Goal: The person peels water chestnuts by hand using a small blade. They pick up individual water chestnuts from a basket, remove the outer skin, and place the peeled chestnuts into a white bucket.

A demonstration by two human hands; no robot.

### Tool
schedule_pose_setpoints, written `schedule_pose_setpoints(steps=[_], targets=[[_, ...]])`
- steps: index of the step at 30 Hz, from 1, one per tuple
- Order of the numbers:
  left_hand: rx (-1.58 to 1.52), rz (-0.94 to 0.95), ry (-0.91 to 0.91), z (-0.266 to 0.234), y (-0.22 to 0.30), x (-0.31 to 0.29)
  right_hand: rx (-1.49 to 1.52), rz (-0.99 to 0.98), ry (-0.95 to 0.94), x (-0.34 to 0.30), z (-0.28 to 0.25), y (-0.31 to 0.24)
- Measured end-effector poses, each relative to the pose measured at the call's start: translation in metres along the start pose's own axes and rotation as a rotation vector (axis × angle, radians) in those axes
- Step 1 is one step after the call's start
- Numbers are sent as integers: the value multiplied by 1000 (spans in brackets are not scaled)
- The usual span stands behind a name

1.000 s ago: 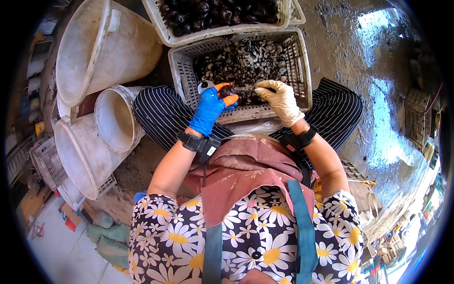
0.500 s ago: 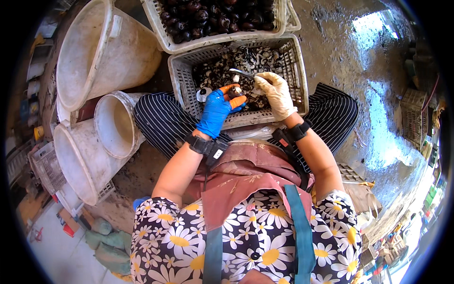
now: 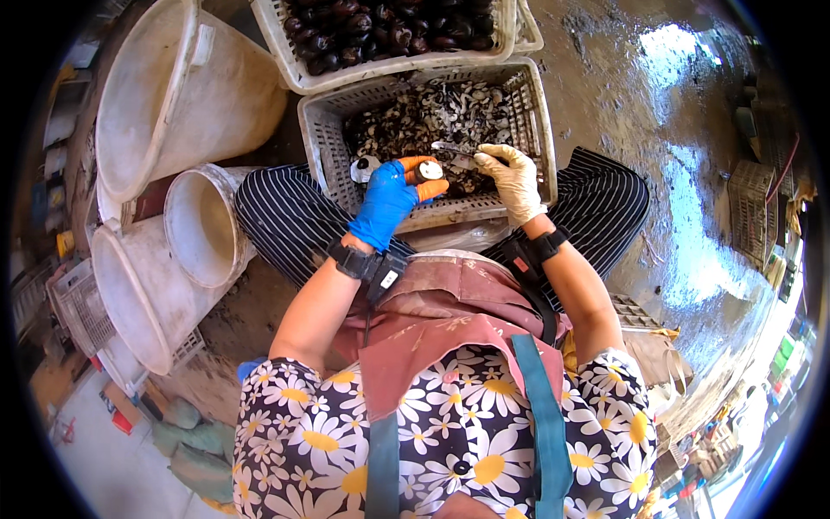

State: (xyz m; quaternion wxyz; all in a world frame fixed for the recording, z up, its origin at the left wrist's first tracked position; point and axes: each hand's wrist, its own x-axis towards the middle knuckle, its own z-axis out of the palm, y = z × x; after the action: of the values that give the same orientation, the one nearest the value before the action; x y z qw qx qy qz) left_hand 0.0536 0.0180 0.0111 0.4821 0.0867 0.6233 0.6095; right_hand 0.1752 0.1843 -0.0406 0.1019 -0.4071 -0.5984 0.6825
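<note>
My left hand (image 3: pixel 386 204), in a blue glove with orange finger covers, grips a partly peeled water chestnut (image 3: pixel 428 171). Its cut white face points up, while dark skin shows at the side. In a cream glove, my right hand (image 3: pixel 516 183) pinches a small peeling knife (image 3: pixel 456 151), its blade pointing left just above the water chestnut, apart from it. Both hands are over a dirty white plastic crate (image 3: pixel 530 114) between my knees. Dark and pale peelings (image 3: pixel 458 108) cover its bottom. A pale, dark-spotted piece (image 3: pixel 364 168) lies near its left wall.
Beyond stands another white crate (image 3: pixel 398 76), heaped with dark unpeeled water chestnuts (image 3: pixel 367 30). At left are a large tilted white bucket (image 3: pixel 229 86), a smaller bucket (image 3: pixel 207 229) and another tilted bucket (image 3: pixel 143 294). Wet, muddy floor (image 3: pixel 605 104) extends to the right.
The water chestnut has turned so its white cut face shows upward. The knife has moved slightly down and right, and my right fingers have changed position. The whole view has shifted a little.
</note>
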Motion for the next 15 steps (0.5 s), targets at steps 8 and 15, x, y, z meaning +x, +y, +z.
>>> schedule_pose_setpoints(steps=[8, 15], targets=[[142, 134, -39, -4, -5, 2, -95, -81, -71, -17, 21, -20], [-47, 86, -112, -1, -4, 0, 86, 2, -5, 8, -3, 6]])
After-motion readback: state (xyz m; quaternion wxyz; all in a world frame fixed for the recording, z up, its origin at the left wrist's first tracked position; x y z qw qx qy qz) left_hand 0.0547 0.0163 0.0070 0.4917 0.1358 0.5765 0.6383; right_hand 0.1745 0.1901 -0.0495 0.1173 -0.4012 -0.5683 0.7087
